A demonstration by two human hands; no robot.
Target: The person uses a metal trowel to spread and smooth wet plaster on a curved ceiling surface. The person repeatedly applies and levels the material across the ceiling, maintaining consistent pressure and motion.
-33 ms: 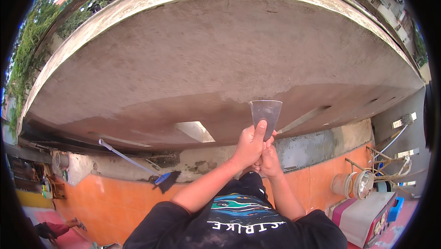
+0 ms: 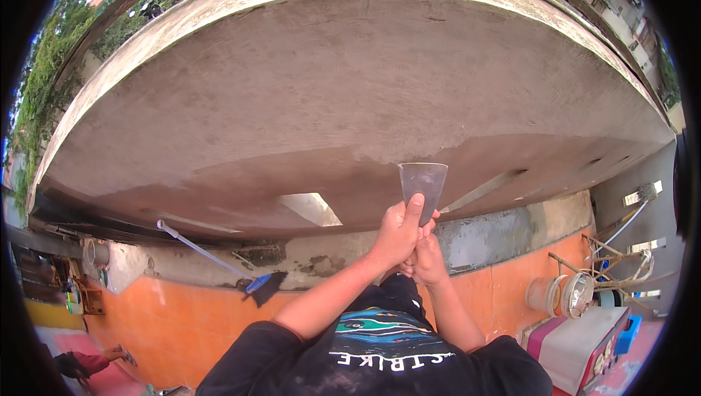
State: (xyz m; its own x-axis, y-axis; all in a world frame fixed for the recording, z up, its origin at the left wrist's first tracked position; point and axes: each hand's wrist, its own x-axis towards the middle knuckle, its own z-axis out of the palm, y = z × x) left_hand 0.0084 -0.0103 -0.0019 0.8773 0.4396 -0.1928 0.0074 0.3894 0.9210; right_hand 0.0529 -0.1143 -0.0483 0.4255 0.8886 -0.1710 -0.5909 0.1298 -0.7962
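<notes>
My left hand [image 2: 396, 234] is closed round a scraper with a wide, dull grey blade [image 2: 423, 180], its thumb lying on the lower part of the blade. Just below it, my right hand [image 2: 426, 256] is closed on the same tool, whose handle is mostly hidden by my fingers. The blade points at a grey plastered wall [image 2: 328, 74], pale above with a darker damp-looking band lower down; whether it touches the surface I cannot tell.
A blue broom [image 2: 259, 283] with a long handle leans at left over the orange floor [image 2: 182, 330]. Buckets [image 2: 540, 294], tangled poles [image 2: 635, 264] and a pale box [image 2: 584, 345] stand at right. Another person [image 2: 84, 363] in red is at lower left.
The scraper and both my hands have shifted very slightly down, toward my body.
</notes>
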